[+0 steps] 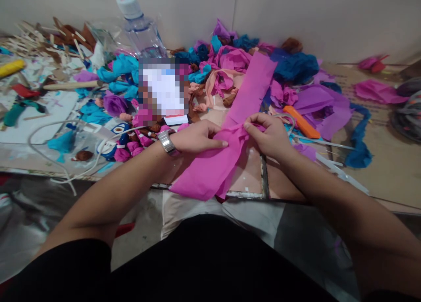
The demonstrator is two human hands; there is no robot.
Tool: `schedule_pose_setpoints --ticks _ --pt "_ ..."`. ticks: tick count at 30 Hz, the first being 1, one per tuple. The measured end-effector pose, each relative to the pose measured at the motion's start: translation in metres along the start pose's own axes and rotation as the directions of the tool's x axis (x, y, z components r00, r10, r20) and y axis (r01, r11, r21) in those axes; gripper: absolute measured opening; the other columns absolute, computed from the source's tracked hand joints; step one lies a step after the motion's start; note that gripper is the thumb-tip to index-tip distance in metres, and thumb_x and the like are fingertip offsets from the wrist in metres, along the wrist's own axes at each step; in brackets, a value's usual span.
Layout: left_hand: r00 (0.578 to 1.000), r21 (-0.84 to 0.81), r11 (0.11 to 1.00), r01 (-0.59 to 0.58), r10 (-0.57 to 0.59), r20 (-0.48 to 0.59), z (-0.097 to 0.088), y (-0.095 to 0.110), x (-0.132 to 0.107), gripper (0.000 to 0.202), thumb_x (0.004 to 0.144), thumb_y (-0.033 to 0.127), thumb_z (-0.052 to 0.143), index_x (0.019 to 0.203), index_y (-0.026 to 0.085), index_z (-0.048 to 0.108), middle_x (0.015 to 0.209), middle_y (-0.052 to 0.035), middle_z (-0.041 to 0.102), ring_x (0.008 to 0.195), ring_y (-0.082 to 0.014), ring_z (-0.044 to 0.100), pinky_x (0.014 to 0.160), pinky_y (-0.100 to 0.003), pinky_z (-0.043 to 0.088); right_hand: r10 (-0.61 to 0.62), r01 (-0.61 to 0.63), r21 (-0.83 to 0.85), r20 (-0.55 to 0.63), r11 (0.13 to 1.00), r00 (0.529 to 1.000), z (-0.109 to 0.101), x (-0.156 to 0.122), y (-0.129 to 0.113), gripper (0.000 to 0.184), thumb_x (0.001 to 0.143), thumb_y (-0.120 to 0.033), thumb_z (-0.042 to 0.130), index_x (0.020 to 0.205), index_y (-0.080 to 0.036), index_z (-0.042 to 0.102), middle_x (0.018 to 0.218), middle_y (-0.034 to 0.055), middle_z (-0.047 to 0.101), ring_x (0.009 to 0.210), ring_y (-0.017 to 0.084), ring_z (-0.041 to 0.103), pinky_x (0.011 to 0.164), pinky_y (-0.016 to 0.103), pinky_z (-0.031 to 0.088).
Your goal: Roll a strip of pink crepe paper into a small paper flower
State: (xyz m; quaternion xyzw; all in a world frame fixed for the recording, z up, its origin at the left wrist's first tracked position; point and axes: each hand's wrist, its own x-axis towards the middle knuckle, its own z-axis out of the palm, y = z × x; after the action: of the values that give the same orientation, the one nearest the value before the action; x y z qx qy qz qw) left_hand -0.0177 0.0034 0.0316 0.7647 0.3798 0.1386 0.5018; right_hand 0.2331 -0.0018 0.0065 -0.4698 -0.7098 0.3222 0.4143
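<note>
A long strip of pink crepe paper [253, 82] runs from the pile at the back to the table's front edge, where its lower end hangs toward my lap. My left hand [204, 137], with a metal watch on the wrist, grips the strip's left side near its middle, thumb on top. Across from it, my right hand [268, 133] pinches the paper's right edge between thumb and fingertips. Between the two hands the paper is gathered into creases. Some of my left fingers are hidden under the strip.
Crumpled blue, purple and pink paper [322, 104] covers the back. An orange cutter [301, 123] lies right of my right hand. A clear bottle [143, 34] stands behind a lit phone [164, 91]. A white cable [67, 174], wooden sticks [29, 43] and green-handled pliers [19, 111] lie left.
</note>
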Motion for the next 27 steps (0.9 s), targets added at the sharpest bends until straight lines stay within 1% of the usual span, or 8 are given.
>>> schedule_pose_setpoints --ticks 3,10,14,16,18,21,24,27 --pt "0.99 0.021 0.997 0.073 -0.075 0.119 0.0 0.011 -0.006 0.042 0.088 0.05 0.08 0.07 0.015 0.065 0.063 0.0007 0.06 0.054 -0.0085 0.047 0.052 -0.023 0.035 0.033 -0.024 0.087 -0.106 0.996 0.994 -0.004 0.007 0.009 0.028 0.093 -0.047 0.075 0.083 -0.023 0.067 0.078 0.0005 0.067 0.074 0.018 0.06 0.072 0.032 0.052" --pt "0.938 -0.075 0.997 0.035 -0.007 0.348 -0.002 0.029 -0.049 0.027 0.086 0.041 0.081 0.082 0.015 0.076 0.076 -0.0034 0.073 0.067 -0.0138 0.065 0.061 -0.022 0.05 0.069 -0.015 0.251 -0.205 0.968 0.976 -0.011 0.02 0.028 0.037 0.095 -0.06 0.075 0.087 -0.025 0.064 0.073 -0.0021 0.056 0.067 0.014 0.053 0.061 0.028 0.045" --pt "0.977 -0.207 0.975 0.079 -0.034 0.211 -0.018 0.024 -0.106 0.015 0.083 0.031 0.082 0.087 0.017 0.079 0.081 -0.0014 0.079 0.071 -0.0137 0.069 0.067 -0.021 0.057 0.074 -0.017 0.27 -0.205 0.963 0.976 -0.011 0.022 0.029 0.037 0.094 -0.06 0.076 0.088 -0.025 0.064 0.073 -0.002 0.057 0.067 0.014 0.054 0.061 0.028 0.046" --pt "0.984 -0.225 0.959 0.173 -0.156 0.09 -0.03 0.02 -0.136 0.016 0.086 0.034 0.082 0.095 0.021 0.081 0.086 0.0014 0.081 0.075 -0.012 0.07 0.07 -0.02 0.056 0.08 -0.023 0.285 -0.187 0.958 0.979 -0.009 0.021 0.029 0.036 0.094 -0.058 0.077 0.088 -0.025 0.064 0.074 -0.0018 0.058 0.067 0.015 0.055 0.063 0.029 0.048" --pt "0.944 -0.2 0.931 0.305 -0.323 -0.066 -0.044 0.016 -0.164 0.026 0.092 0.042 0.077 0.116 0.032 0.08 0.097 0.0051 0.084 0.084 -0.0119 0.073 0.076 -0.023 0.056 0.073 -0.023 0.272 -0.174 0.962 0.982 -0.007 0.02 0.029 0.034 0.094 -0.055 0.077 0.088 -0.025 0.065 0.076 -0.0013 0.061 0.069 0.016 0.057 0.066 0.03 0.05" --pt "0.864 0.037 0.885 0.464 -0.443 -0.24 -0.069 0.006 -0.197 0.046 0.089 0.057 0.079 0.132 0.042 0.073 0.103 0.0085 0.083 0.088 -0.0135 0.071 0.08 -0.028 0.055 0.057 -0.026 0.178 -0.17 0.984 0.984 -0.004 0.017 0.028 0.027 0.095 -0.047 0.076 0.086 -0.023 0.067 0.081 -0.0002 0.066 0.076 0.017 0.061 0.076 0.033 0.052" --pt "0.883 0.407 0.792 0.455 -0.346 -0.316 -0.09 -0.006 -0.215 0.042 0.089 0.065 0.074 0.123 0.041 0.076 0.121 0.01 0.081 0.109 -0.0195 0.071 0.093 -0.033 0.053 0.041 -0.035 0.056 -0.099 0.998 0.994 -0.002 0.013 0.025 0.017 0.094 -0.036 0.074 0.085 -0.022 0.069 0.084 0.0009 0.07 0.081 0.019 0.064 0.081 0.034 0.052" --pt "0.866 0.59 0.636 0.498 -0.404 -0.295 -0.094 -0.008 -0.211 0.038 0.101 0.056 0.058 0.13 0.038 0.073 0.118 0.0065 0.082 0.098 -0.02 0.074 0.088 -0.034 0.054 0.026 -0.026 -0.053 0.008 0.998 1.0 0.001 0.008 0.022 0.011 0.093 -0.031 0.071 0.088 -0.021 0.071 0.083 0.0017 0.073 0.079 0.02 0.065 0.079 0.034 0.051"
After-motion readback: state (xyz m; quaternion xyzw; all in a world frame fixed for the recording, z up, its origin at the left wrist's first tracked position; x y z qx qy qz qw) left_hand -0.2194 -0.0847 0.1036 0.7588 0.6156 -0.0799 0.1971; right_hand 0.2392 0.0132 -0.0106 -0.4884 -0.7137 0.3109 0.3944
